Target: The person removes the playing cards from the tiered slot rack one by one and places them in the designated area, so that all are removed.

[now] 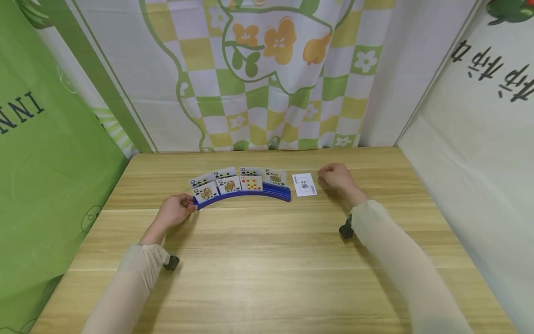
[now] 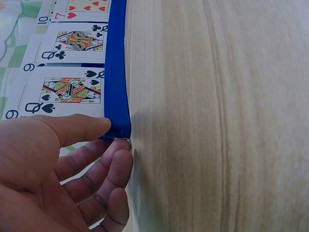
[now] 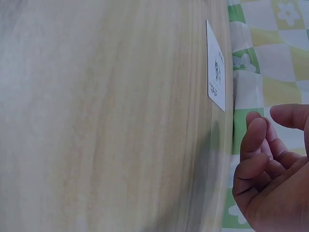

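A curved blue playing-card holder stands on the table with several cards upright in two rows. Its front row shows a queen of spades, a queen of clubs and a seven of hearts; a king stands behind at the right. My left hand pinches the holder's left end, thumb above and fingertips against the tip. Just past the holder's right end, a white card with black print lies flat. Beside that card is my right hand, fingers loosely bent, holding nothing.
The wooden table carries all of this. A checked, flowered cloth hangs along its back edge. A green panel stands at the left and a white one at the right. Dark wrist devices sit below both sleeves.
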A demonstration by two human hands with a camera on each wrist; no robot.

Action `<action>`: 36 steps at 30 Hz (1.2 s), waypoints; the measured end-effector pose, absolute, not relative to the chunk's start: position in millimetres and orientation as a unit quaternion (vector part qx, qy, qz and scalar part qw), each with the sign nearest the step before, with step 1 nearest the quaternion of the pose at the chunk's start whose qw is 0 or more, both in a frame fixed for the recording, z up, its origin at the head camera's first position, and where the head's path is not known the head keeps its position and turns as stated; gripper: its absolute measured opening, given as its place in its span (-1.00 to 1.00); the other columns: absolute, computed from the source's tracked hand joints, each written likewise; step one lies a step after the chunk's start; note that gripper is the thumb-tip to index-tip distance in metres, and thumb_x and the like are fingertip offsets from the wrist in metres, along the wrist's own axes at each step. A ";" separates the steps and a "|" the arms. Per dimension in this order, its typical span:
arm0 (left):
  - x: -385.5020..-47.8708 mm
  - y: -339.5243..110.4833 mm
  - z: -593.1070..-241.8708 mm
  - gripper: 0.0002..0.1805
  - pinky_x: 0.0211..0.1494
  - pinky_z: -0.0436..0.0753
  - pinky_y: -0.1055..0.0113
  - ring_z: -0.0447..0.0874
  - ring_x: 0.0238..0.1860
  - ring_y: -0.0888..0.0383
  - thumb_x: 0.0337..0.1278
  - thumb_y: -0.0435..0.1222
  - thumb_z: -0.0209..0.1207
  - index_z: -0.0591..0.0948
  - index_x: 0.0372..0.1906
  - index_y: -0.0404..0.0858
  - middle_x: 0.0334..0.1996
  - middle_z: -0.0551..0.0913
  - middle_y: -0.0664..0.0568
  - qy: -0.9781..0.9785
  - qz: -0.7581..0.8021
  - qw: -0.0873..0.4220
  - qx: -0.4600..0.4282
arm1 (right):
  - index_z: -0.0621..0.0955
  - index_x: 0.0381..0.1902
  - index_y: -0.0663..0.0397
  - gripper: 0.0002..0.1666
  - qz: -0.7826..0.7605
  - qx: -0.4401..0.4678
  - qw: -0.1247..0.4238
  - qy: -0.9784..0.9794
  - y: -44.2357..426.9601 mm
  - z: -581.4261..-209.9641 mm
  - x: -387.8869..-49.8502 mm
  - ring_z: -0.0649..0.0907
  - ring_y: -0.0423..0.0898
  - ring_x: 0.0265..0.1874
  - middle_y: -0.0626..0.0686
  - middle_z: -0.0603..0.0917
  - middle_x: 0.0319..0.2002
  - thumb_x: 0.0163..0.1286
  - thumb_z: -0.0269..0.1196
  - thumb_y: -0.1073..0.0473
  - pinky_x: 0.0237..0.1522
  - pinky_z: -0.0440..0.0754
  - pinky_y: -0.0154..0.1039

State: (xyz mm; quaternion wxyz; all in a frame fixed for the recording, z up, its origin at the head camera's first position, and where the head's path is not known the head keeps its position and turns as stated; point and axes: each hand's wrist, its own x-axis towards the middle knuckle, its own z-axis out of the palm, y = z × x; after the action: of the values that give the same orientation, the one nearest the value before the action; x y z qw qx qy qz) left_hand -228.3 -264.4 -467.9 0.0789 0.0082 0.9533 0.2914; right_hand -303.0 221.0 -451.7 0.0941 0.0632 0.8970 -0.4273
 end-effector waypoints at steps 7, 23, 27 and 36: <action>-227.7 -263.7 -467.3 -0.55 -0.16 0.55 0.27 0.71 -0.18 -0.07 0.25 -0.26 0.22 0.55 0.13 -0.47 -0.09 0.74 -0.29 0.952 0.296 0.078 0.008 | 0.58 0.10 0.31 -0.59 -0.471 0.059 0.095 0.875 218.2 -450.3 -299.3 0.67 0.06 -0.14 0.28 0.70 -0.03 0.48 0.10 0.12 -0.13 0.64 -0.22; -227.6 -262.9 -467.7 -0.55 -0.19 0.54 0.31 0.70 -0.21 -0.04 0.26 -0.25 0.21 0.55 0.14 -0.46 -0.09 0.74 -0.29 0.951 0.297 0.082 -0.001 | 0.54 0.16 0.35 -0.59 -0.503 0.042 0.097 0.858 206.9 -440.8 -289.2 0.64 0.11 -0.09 0.35 0.63 0.07 0.53 0.05 0.16 -0.05 0.70 -0.14; -227.1 -262.8 -468.1 -0.55 -0.18 0.54 0.30 0.71 -0.21 -0.05 0.25 -0.25 0.22 0.56 0.13 -0.47 -0.10 0.74 -0.29 0.952 0.297 0.079 0.003 | 0.55 0.14 0.35 -0.60 -0.498 0.032 0.095 0.861 203.6 -437.8 -287.2 0.65 0.15 -0.09 0.35 0.65 0.04 0.52 0.06 0.15 -0.05 0.70 -0.11; -226.4 -261.8 -466.6 -0.56 -0.17 0.56 0.26 0.72 -0.21 -0.06 0.25 -0.26 0.22 0.56 0.12 -0.48 -0.11 0.75 -0.29 0.953 0.296 0.072 0.007 | 0.57 0.10 0.33 -0.61 -0.495 0.010 0.092 0.864 196.3 -430.9 -283.2 0.64 0.22 -0.05 0.34 0.68 0.00 0.52 0.08 0.13 0.07 0.64 0.08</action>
State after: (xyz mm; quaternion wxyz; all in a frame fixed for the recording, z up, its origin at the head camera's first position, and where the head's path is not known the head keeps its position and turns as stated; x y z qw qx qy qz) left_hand -226.4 -261.8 -466.6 0.0721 0.0066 0.9526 0.2955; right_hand -283.2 196.3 -430.9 0.0917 0.0104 0.8638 -0.4954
